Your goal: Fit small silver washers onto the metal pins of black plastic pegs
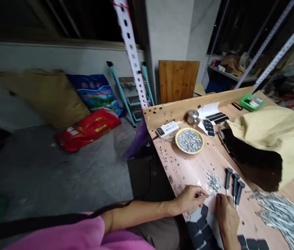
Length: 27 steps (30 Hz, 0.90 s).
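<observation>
My left hand (190, 199) hovers over the near edge of the workbench, thumb and fingers pinched on something small that I cannot make out. Close beside it, my right hand (227, 214) reaches in with bent fingers pressed together at the near edge of a pile of small silvery metal pieces (213, 181). What those fingertips hold, if anything, is hidden. Just right of the pile lie three tools with black handles (235, 184) and thin metal shafts. Below my hands are sheets of black pads (198, 229) on white backing.
A yellow bowl (178, 146) full of small metal pieces stands farther back, near a white device (167, 128) and a metal pot (193, 117). Thin metal strips (287, 217) are heaped at right, below tan sheet material (277, 132). A wooden ledge (173, 110) borders the bench.
</observation>
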Tool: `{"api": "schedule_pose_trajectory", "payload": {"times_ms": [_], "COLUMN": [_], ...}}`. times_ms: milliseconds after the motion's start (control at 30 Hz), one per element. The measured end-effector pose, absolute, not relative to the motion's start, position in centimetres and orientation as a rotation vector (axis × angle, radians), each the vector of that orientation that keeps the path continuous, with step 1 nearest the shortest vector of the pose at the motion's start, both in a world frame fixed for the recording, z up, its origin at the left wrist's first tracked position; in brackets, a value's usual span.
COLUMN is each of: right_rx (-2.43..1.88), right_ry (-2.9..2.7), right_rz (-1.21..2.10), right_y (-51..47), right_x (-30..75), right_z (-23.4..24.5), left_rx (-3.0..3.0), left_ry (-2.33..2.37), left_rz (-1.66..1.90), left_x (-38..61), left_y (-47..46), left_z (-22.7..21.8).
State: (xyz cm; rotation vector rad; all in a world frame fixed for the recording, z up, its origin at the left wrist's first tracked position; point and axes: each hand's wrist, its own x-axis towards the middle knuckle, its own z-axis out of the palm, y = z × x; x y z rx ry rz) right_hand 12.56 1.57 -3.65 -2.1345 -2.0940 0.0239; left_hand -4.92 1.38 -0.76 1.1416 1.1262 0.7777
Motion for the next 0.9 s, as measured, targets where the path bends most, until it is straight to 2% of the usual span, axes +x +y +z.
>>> {"api": "schedule_pose_trajectory", "payload": {"times_ms": [200,533,733,900], "right_rx": [-1.926,-1.692,-1.577,-1.562], "right_ry": [-2.065,-1.082,-0.883,-1.020], "right_rz": [0.051,0.774,0.761,0.612], "right_y": [2.6,-1.4,-3.1,-4.2], "right_x": [13.3,9.9,9.0,9.6], "right_z": [-4.1,0.4,1.3,1.2], "left_rx": [0.955,0.822,0.919,0.968], "left_ry": [1.033,0.874,0.813,0.821], "left_rz": [0.774,0.638,0.616,0.594], "left_x": [-5.5,-5.7,-5.0,-4.9], "left_y": [2.0,0.6,-0.1,-0.6], "left_z": [-0.2,1.8,2.1,3.1]}}
